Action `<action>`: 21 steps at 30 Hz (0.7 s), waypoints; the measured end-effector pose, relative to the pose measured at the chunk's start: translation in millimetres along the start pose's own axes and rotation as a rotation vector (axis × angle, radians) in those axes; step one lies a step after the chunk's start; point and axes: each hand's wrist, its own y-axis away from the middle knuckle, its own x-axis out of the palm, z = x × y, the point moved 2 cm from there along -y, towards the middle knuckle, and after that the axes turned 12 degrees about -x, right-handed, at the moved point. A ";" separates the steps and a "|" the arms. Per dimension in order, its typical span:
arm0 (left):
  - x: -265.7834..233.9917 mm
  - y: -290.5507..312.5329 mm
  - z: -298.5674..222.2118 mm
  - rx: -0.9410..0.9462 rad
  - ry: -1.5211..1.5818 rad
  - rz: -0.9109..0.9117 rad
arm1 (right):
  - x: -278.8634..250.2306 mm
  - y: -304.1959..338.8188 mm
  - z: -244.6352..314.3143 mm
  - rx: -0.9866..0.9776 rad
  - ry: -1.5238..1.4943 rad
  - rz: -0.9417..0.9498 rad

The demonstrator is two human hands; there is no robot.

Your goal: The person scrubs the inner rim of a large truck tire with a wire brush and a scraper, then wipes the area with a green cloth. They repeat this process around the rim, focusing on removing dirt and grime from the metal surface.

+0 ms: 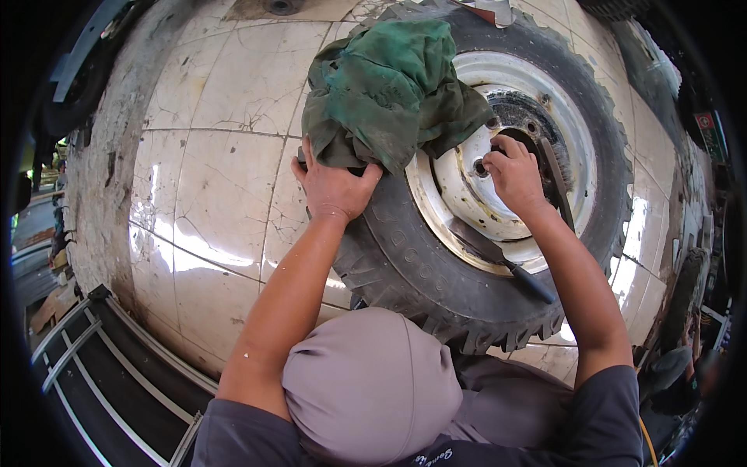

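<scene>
A big treaded tyre (405,249) lies flat on the floor, with a worn white steel rim (459,191) in it. A crumpled green cloth (381,93) is heaped over the tyre's left side. My left hand (340,187) is at the cloth's near edge, thumb and fingers closed around it; a dark edge shows under the palm. Over the rim's centre, my right hand (513,173) pinches its fingertips together near a bolt hole; what they hold is hidden. Beside it rests a wire brush (556,179). A scraper with a black handle (531,282) lies across the rim and tyre.
Glossy, cracked cream tiles (218,171) surround the tyre. At the lower left stands a black panel with metal rails (117,366). A metal piece (494,12) lies by the tyre's far edge. Dark machinery parts (78,86) line the left side.
</scene>
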 end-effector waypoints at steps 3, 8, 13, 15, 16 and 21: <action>-1.8 -0.7 -5.7 0.003 0.006 0.001 | 0.1 4.6 -7.7 -0.025 0.044 0.013; -3.3 -0.4 -3.2 -0.012 -0.049 0.026 | -8.8 -3.8 4.5 0.023 0.035 0.096; -4.2 0.5 -5.2 0.008 -0.018 0.019 | -0.9 -3.2 17.5 -0.164 0.062 -0.004; -2.4 0.0 -5.9 0.004 -0.016 0.012 | 5.8 -2.5 14.3 -0.155 0.048 -0.026; -0.5 -1.8 -4.3 -0.002 -0.026 -0.001 | 7.1 -3.2 14.8 -0.151 0.041 -0.037; -1.1 -0.1 -4.9 -0.005 0.014 0.003 | 7.9 -6.2 19.4 -0.219 0.123 -0.019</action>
